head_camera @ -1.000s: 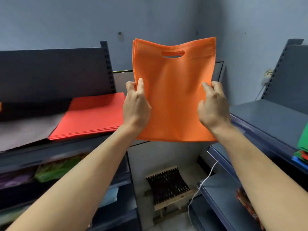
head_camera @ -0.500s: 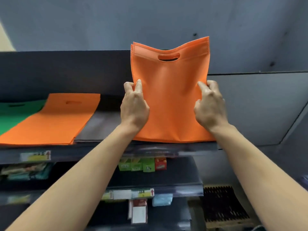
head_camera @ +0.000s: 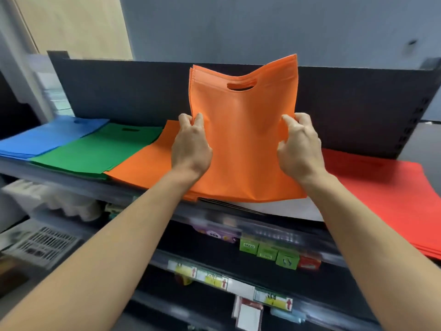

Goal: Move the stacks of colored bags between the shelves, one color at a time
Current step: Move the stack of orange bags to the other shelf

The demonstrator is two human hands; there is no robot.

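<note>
1. Your left hand grips the left edge of a bunch of orange bags, thumb in front and fingers wrapped behind, pinched tight on the fabric.
2. Your right hand holds the right edge the same way, fingers curled and clamped on the fabric.
3. You hold the bunch upright, handle cut-out at the top, in front of the dark back panel of the shelf unit. Its top edge sags in the middle between two raised corners.
4. The bottom edge of the bunch sits at the front of the top shelf, over a white sheet; whether it touches is unclear.
5. Flat on the same shelf, left to right, lie a blue stack, a green stack and an orange stack, each overlapping the next.
6. The orange stack lies just left of, and partly behind, the bunch you hold.
7. A red stack lies to the right, overhanging the shelf's front edge.
8. Small green boxes sit on the lower shelf.
</note>
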